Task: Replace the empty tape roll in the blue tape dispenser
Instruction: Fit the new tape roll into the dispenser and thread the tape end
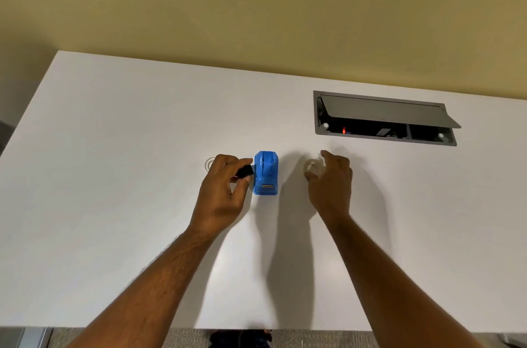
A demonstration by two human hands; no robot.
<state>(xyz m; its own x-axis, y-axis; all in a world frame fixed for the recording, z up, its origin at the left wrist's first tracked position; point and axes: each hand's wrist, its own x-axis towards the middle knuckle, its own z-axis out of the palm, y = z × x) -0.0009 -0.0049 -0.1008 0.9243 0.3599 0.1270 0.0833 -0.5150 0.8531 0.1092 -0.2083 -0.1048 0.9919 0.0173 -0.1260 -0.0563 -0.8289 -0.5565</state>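
Observation:
The blue tape dispenser stands on the white table, its cutter end toward me. My left hand is just left of it, pinching a small black spool piece between thumb and fingers. A clear ring, seemingly a tape roll, lies on the table behind that hand, mostly hidden. Right of the dispenser, my right hand has its fingers curled around a clear tape roll that rests on the table; whether the roll is lifted cannot be told.
A grey cable box is set into the table at the back right, its lid propped open. A yellow wall runs behind the table. The table's near edge is at the bottom of the view, with carpet below.

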